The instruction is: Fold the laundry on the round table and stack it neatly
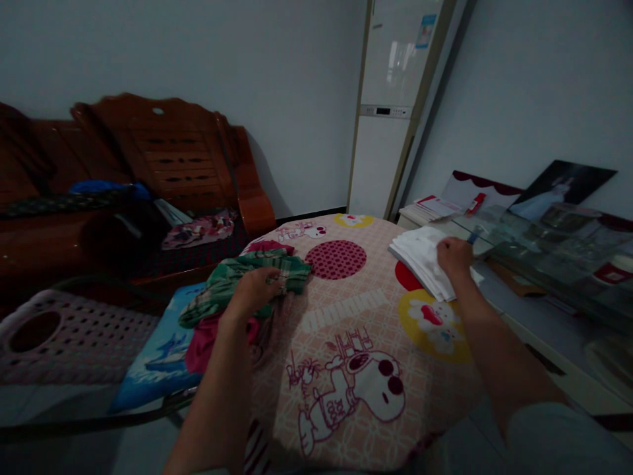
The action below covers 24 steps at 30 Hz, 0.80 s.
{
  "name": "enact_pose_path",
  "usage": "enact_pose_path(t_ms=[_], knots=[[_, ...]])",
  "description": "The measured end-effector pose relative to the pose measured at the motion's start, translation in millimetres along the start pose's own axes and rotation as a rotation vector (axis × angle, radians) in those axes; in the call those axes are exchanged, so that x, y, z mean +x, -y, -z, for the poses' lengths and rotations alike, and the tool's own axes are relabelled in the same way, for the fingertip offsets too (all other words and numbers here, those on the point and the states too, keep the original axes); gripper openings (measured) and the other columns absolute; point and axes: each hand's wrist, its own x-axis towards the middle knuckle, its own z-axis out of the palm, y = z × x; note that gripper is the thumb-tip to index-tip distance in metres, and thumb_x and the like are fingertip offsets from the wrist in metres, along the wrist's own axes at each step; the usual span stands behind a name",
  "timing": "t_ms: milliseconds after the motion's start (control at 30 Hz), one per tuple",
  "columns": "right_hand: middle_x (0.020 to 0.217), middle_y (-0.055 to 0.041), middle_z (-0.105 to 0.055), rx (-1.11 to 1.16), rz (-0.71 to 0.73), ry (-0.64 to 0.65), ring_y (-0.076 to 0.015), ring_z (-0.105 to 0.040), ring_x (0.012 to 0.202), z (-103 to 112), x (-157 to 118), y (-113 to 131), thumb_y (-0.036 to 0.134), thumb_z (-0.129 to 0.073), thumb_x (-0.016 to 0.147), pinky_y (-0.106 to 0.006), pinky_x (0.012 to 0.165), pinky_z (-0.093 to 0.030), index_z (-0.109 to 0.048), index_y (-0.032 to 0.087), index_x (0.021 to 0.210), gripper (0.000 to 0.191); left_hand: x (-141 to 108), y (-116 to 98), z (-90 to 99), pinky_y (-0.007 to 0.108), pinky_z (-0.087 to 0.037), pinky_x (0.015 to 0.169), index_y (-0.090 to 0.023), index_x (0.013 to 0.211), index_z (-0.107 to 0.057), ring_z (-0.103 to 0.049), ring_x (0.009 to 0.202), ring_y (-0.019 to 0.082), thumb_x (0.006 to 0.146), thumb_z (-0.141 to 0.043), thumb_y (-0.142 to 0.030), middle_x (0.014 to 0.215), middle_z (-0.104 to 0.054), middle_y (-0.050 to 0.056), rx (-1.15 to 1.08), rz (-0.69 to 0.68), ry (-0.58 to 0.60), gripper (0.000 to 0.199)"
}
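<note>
the left hand (258, 289) lay half-curled on green plaid cloth (210, 293), left edge of the desk (316, 356), grip unclear, while the right hand (453, 254), balled at the white cloth stack (419, 256) opposite, hold uncertain, needed a light touch to keep layers even.

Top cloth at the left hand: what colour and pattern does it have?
The cloth is green with a plaid pattern, best seen in the head view.
</note>
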Motion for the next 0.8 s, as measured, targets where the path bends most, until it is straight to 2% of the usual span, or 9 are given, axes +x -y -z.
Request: enact_pose_path(t_ms=[100, 233, 367, 433, 500, 567, 633, 700, 800], knots=[[0.069, -0.004, -0.064, 0.532, 0.017, -0.045, -0.0189, -0.063, 0.068, 9, 8, 43, 0.025, -0.051, 0.08, -0.032, 0.065, -0.054, -0.069, 0.015, 0.08, 0.021, 8, -33, 5.8, 0.029, -0.051, 0.078, -0.018, 0.106, -0.072, -0.07, 0.074, 0.021, 0.082, -0.054, -0.037, 0.091, -0.076, 0.005, -0.185, -0.07, -0.023, 0.036], [0.059, 0.0004, -0.055, 0.897, -0.03, -0.052, -0.0136, -0.055, 0.055, 30, 5, 84, 0.03, -0.054, 0.077, -0.027, 0.052, -0.05, -0.062, 0.017, 0.07, 0.017, 9, -60, -2.2, 0.026, -0.05, 0.062, -0.015, 0.1, -0.073, -0.066, 0.058, 0.017, 0.083, -0.054, -0.04, 0.077, -0.073, 0.004, -0.452, -0.162, -0.031, 0.035], [0.061, 0.001, -0.056, 1.136, 0.124, 0.139, -0.0108, -0.052, 0.054, 52, -29, 117, 0.037, -0.058, 0.078, -0.023, 0.051, -0.045, -0.061, 0.019, 0.072, 0.019, 4, -82, -12.8, 0.024, -0.049, 0.056, -0.014, 0.12, -0.064, -0.062, 0.057, 0.013, 0.082, -0.06, -0.036, 0.095, -0.073, 0.009, -0.66, -0.221, -0.084, 0.044], [0.062, 0.0011, -0.058, 1.207, 0.22, 0.327, -0.0106, -0.052, 0.053, 56, -53, 133, 0.039, -0.063, 0.075, -0.023, 0.052, -0.045, -0.062, 0.019, 0.071, 0.021, 3, -99, -19.5, 0.025, -0.051, 0.062, -0.019, 0.132, -0.055, -0.062, 0.064, 0.012, 0.08, -0.064, -0.03, 0.117, -0.067, 0.011, -0.669, -0.325, -0.124, 0.054], [0.065, -0.0002, -0.062, 1.19, 0.312, 0.533, -0.0118, -0.055, 0.057, 52, -72, 145, 0.042, -0.066, 0.075, -0.024, 0.055, -0.046, -0.065, 0.018, 0.072, 0.024, 4, -116, -29.0, 0.026, -0.052, 0.067, -0.02, 0.126, -0.059, -0.062, 0.072, 0.013, 0.079, -0.064, -0.026, 0.121, -0.066, 0.01, -0.618, -0.437, -0.106, 0.047], [0.071, -0.0023, -0.067, 1.101, 0.363, 0.65, -0.014, -0.059, 0.063, 39, -80, 146, 0.045, -0.064, 0.078, -0.026, 0.061, -0.048, -0.069, 0.017, 0.078, 0.028, 7, -126, -37.8, 0.026, -0.05, 0.067, -0.017, 0.101, -0.069, -0.063, 0.072, 0.015, 0.08, -0.06, -0.022, 0.097, -0.071, 0.007, -0.533, -0.476, -0.022, 0.024], [0.078, -0.0045, -0.07, 0.92, 0.351, 0.617, -0.017, -0.063, 0.071, 21, -74, 131, 0.045, -0.059, 0.082, -0.029, 0.067, -0.05, -0.071, 0.017, 0.083, 0.03, 13, -125, -38.9, 0.026, -0.048, 0.065, -0.016, 0.079, -0.068, -0.062, 0.066, 0.015, 0.081, -0.053, -0.018, 0.071, -0.067, 0.002, -0.489, -0.388, -0.044, 0.015], [0.081, -0.0068, -0.071, 0.558, 0.258, 0.423, -0.0201, -0.065, 0.08, 6, -60, 99, 0.035, -0.057, 0.083, -0.03, 0.074, -0.049, -0.072, 0.016, 0.08, 0.025, 20, -111, -25.8, 0.026, -0.048, 0.066, -0.016, 0.076, -0.065, -0.061, 0.065, 0.015, 0.081, -0.048, -0.015, 0.065, -0.064, 0.0, -0.518, -0.2, -0.319, 0.018], [0.096, -0.0131, -0.07, -0.069, -0.11, 0.171, -0.0236, -0.064, 0.096, -7, -36, 37, 0.019, -0.052, 0.083, -0.031, 0.082, -0.048, -0.071, 0.013, 0.095, 0.023, 27, -84, 17.5, 0.03, -0.049, 0.079, -0.016, 0.088, -0.062, -0.062, 0.083, 0.016, 0.086, -0.044, -0.018, 0.085, -0.067, 0.002, -0.553, -0.005, -0.984, 0.019]])
